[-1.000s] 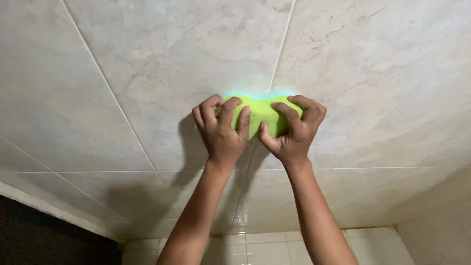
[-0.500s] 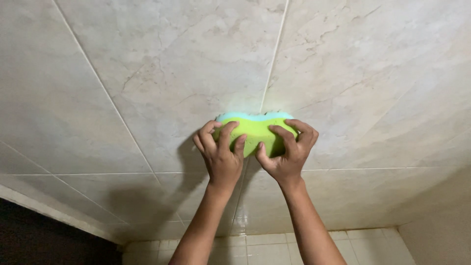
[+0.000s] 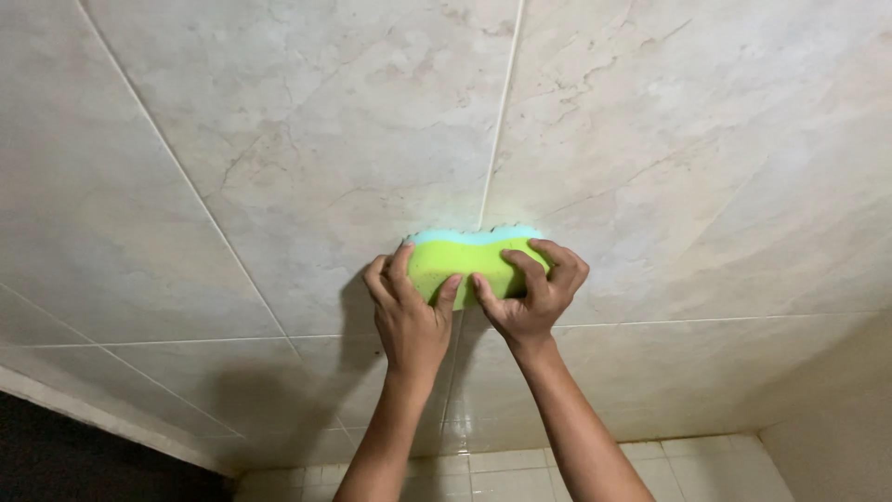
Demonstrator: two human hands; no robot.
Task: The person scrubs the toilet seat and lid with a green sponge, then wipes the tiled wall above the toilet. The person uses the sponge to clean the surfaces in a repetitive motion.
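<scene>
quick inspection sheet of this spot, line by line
surface: pale marbled tiles with thin grout lines, overhead
job's things: green sponge with a light blue layer, pressed flat on the tiles across a grout line
clutter: nothing seen
hands: left hand and right hand both grip the sponge's lower edge, fingers over its green face
cables: nothing seen
surroundings: smaller glossy wall tiles below, dark opening at lower left
</scene>
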